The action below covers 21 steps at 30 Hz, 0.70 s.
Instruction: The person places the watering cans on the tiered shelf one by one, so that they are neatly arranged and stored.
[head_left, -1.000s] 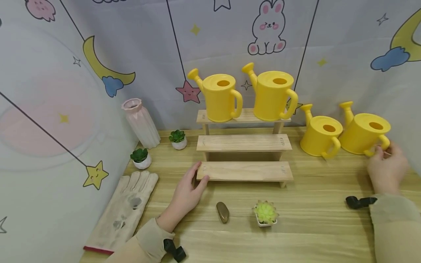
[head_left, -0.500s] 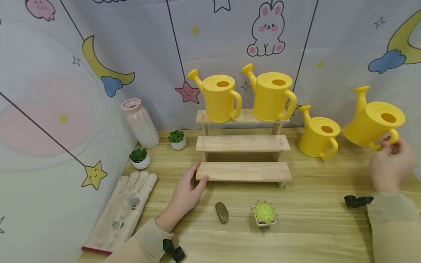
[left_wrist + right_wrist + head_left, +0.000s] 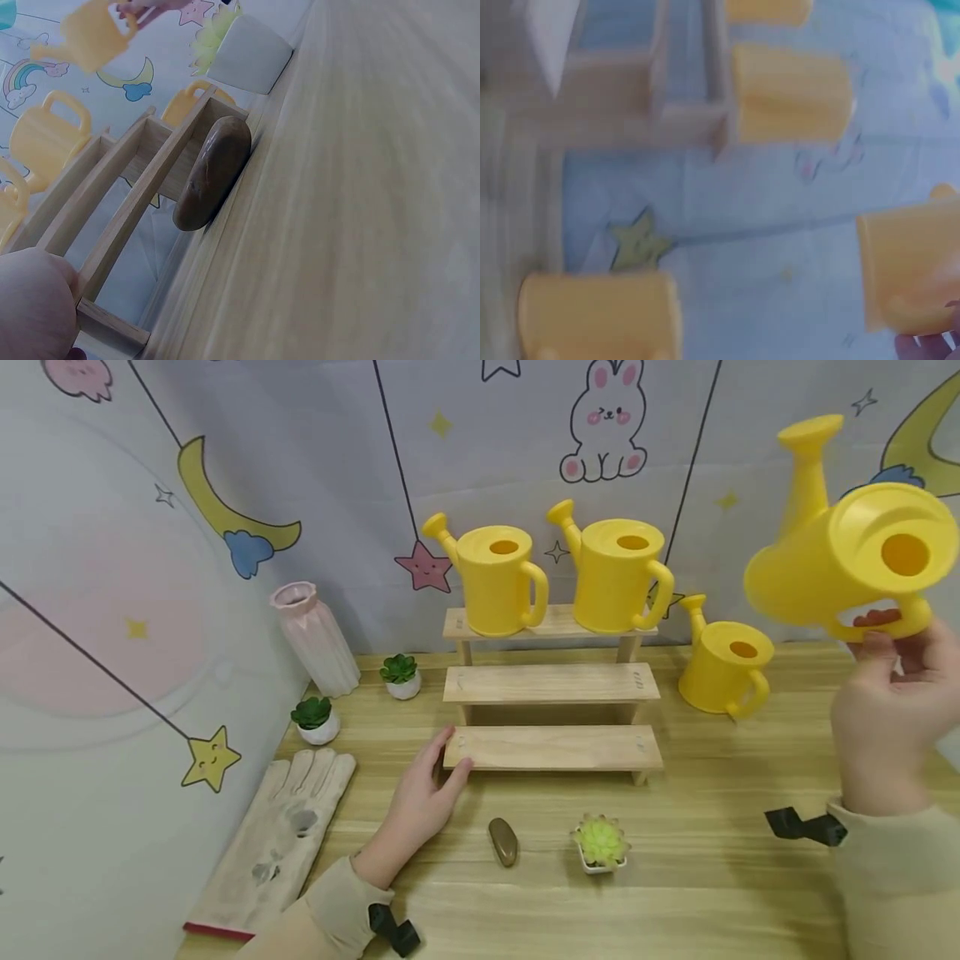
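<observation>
My right hand [image 3: 900, 710] holds a yellow watering can [image 3: 840, 552] by its handle, in the air at the right of the head view; the can is tilted. With thumb and fingers my left hand [image 3: 420, 797] grips the left end of the bottom step of a three-step wooden stand [image 3: 555, 747]. On the stand's top step are two more yellow watering cans, a left one [image 3: 495, 585] and a right one [image 3: 618, 577]. Another watering can [image 3: 723, 668] stands on the table, right of the stand. In the right wrist view the held watering can [image 3: 915, 262] is partly cut off.
A brown stone [image 3: 503, 842] and a light green potted succulent [image 3: 601, 843] sit in front of the stand. At left are a pink-white vase [image 3: 318, 639], two small potted plants [image 3: 400, 677] and a pair of gloves [image 3: 273, 843]. A patterned cloth [image 3: 322, 485] hangs behind.
The right hand has lifted the rightmost watering can off the table, upward and closer to the camera, tilting it. The left hand has stayed on the stand.
</observation>
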{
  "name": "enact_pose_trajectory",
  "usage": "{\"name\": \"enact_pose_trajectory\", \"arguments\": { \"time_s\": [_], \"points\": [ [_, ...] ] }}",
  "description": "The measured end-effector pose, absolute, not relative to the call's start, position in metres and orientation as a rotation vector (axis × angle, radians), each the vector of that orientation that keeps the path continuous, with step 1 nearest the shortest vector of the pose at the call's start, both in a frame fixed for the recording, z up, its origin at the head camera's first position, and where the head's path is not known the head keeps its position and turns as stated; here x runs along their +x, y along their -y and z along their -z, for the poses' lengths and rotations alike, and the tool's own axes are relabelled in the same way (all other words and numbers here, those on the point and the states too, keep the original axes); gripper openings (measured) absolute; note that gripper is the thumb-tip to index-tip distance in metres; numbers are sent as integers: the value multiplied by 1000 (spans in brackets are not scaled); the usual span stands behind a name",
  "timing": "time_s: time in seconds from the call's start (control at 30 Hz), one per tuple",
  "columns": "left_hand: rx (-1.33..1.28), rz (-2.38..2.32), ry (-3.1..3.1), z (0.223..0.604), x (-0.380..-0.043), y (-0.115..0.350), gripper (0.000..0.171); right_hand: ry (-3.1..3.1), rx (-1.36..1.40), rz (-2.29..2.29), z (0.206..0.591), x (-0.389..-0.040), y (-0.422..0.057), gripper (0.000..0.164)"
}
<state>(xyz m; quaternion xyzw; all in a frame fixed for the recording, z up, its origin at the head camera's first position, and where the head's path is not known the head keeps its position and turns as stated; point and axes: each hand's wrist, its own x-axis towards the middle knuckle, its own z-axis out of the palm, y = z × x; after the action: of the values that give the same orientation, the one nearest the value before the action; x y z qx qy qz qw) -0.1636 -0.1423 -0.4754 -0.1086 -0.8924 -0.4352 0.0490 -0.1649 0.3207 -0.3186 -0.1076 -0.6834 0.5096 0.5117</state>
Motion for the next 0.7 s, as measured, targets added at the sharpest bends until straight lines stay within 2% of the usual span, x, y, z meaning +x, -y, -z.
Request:
{"name": "enact_pose_trajectory", "arguments": {
  "time_s": [0.23, 0.4, 0.7],
  "points": [
    [-327, 1337, 2723, 473, -163, 142, 74, 1628, 149, -1300, 299, -139, -268, 18],
    [-326, 1335, 2727, 472, -162, 143, 73, 1630, 312, -1410, 300, -129, -242, 18],
    [-327, 1330, 2729, 472, -162, 141, 71, 1917, 550, -1435, 317, -138, -207, 30]
  ]
}}
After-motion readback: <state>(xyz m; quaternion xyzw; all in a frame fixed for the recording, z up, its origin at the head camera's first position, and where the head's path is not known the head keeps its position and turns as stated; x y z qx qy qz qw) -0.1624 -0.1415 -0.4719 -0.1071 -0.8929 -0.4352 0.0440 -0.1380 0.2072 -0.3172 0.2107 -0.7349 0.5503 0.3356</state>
